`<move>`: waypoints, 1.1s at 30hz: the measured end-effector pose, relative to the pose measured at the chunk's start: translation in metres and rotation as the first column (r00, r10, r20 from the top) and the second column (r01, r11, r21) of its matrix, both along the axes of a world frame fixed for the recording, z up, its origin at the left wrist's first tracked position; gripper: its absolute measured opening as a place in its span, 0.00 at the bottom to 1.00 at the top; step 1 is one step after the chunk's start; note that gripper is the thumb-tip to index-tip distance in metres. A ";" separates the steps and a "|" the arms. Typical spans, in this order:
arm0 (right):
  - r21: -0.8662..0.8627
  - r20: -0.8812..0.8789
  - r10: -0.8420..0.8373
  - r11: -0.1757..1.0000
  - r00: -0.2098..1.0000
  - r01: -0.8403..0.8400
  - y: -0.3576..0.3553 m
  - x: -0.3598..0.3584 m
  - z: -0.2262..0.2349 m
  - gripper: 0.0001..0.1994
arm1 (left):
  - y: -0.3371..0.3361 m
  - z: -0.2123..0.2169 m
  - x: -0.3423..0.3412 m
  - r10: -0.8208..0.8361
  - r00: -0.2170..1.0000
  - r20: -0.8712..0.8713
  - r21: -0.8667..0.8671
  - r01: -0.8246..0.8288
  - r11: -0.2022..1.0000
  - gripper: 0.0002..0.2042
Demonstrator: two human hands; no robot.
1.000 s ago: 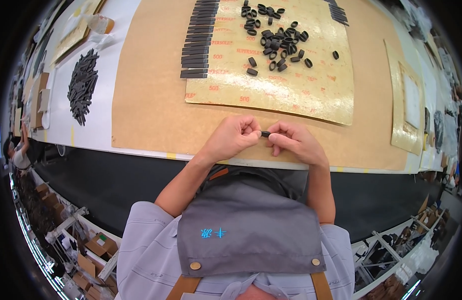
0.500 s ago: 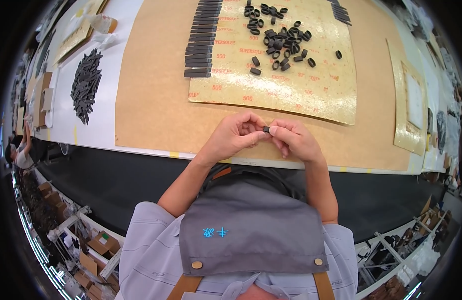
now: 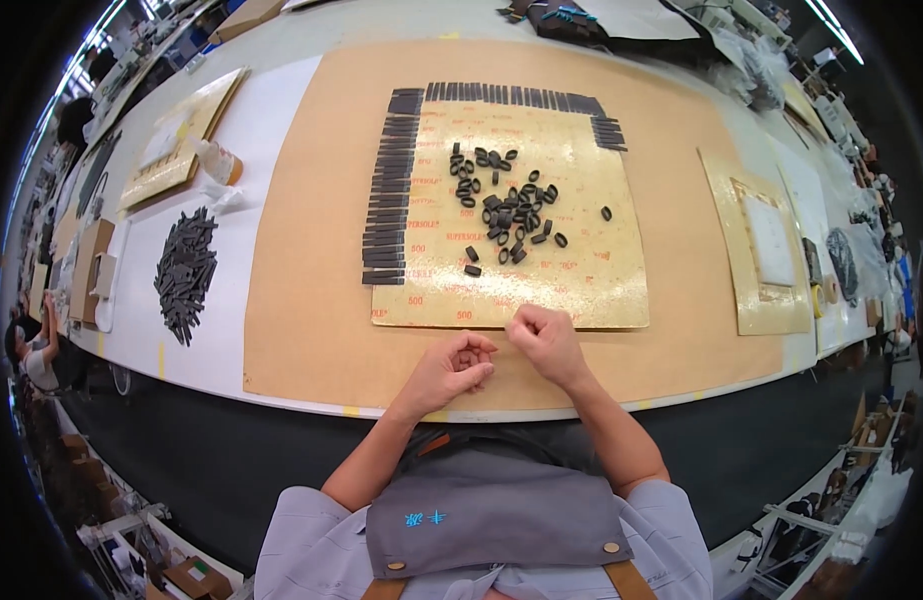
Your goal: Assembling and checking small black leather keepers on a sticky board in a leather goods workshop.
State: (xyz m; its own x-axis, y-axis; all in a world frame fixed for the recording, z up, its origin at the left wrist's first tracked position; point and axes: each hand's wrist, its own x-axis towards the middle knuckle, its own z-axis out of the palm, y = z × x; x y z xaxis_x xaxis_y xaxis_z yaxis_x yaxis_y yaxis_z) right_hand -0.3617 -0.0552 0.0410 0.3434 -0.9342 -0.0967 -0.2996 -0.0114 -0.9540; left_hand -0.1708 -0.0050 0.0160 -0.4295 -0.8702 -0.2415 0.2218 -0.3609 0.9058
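My left hand [image 3: 449, 374] hovers over the tan sheet near the table's front edge, its fingers loosely curled. Thumb and forefinger are apart, and I see nothing between them. Beside it, my right hand [image 3: 545, 346] is closed with its back up, at the near edge of the glossy yellow board [image 3: 583, 299]; whatever its fingers hold is hidden. A scattered group of small black loops [image 3: 511, 215] lies in the middle of that board. Rows of flat black strips line its left edge [image 3: 386, 195] and far edge [image 3: 506, 94].
A heap of black strips [image 3: 188, 275] lies on the white tabletop to the left. Beyond it are a bottle [image 3: 221, 163] and another yellow board. At the right lies a yellow board [image 3: 726, 250] with a white panel. A co-worker [image 3: 39, 355] stands at the far left.
My hands have separated; the right one has moved forward to the board's edge. The small black loop pinched between them earlier is out of sight. The view has tilted up, showing the far strips.
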 end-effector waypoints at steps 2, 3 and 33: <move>-0.073 -0.054 -0.116 0.991 0.992 0.111 -0.031 -0.006 0.017 0.10 | -0.001 0.002 -0.002 -0.023 0.999 0.022 -0.009 0.023 1.000 0.11; -0.160 -0.132 -0.150 0.979 0.980 0.129 -0.046 -0.009 0.024 0.10 | -0.001 0.004 -0.003 0.012 0.999 0.037 0.012 -0.013 1.000 0.12; 0.174 0.099 -0.553 0.828 0.827 0.533 -0.306 -0.145 -0.030 0.17 | 0.060 -0.006 -0.001 0.499 0.776 0.385 -0.325 -0.392 0.860 0.11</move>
